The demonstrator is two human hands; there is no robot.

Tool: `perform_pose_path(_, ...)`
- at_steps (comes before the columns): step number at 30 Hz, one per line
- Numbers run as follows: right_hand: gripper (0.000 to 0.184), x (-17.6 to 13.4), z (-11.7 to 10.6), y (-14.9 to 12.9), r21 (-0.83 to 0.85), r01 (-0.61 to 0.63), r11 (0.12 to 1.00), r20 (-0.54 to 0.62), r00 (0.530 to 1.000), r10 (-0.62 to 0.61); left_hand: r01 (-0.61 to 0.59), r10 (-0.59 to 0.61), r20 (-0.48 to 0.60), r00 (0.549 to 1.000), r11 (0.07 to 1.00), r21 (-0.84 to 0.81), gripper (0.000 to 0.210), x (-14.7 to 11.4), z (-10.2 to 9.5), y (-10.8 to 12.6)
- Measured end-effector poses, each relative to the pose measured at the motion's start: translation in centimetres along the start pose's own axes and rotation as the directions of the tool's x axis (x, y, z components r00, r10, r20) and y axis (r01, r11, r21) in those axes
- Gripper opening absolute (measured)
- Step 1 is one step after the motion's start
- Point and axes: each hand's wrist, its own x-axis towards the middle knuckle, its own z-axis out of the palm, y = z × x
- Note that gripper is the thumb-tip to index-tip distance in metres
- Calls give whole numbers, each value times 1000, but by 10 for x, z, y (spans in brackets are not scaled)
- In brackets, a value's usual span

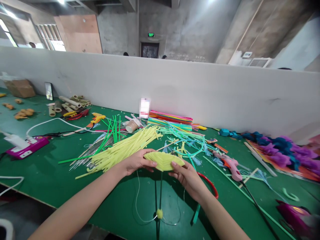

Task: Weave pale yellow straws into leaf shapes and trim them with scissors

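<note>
Between my two hands is a yellow leaf-shaped piece (163, 161) with ridged strips. My left hand (137, 162) pinches its left end, thumb in front and fingers behind. The right end is gripped by my right hand (184, 171) in the same way. A thin dark stem (160, 190) runs down below the piece. Lower on it sits a small yellow ball (159, 213), with thin white wire (138, 203) curving out to both sides. Behind my left hand lies a heap of yellow fuzzy strips (127, 146).
A pink glue gun (231, 166) and red-handled scissors (210, 185) lie to the right. Left are a yellow glue gun (97, 117), a purple power strip (27, 146) and bamboo tubes (71, 103). A phone (144, 108) leans on the white partition (175, 83) behind coloured strips (171, 117).
</note>
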Motion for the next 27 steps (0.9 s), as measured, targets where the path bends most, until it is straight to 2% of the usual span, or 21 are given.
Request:
perform_pose_path(5,29,0,-1,1,32,-28,999,8,1000,28,7,-7,-1,1000,1000,17,59,-1,1,3)
perform_pose_path(11,35,3,1,3,-58,-12,998,-12,1000,11,-33,39,-40,998,989,143,45,-1,1,7)
perform_pose_path(14,37,5,5,4,-122,-19,992,-25,1000,16,13,-9,-28,1000,984,177,44,2,-1,6)
perform_pose_path(20,42,5,10,3,-276,-53,960,-23,999,49,125,-154,96,983,958,258,43,6,-9,5)
perform_pose_path(27,42,7,6,4,-237,-47,970,23,998,54,115,-133,82,988,974,195,37,10,-13,4)
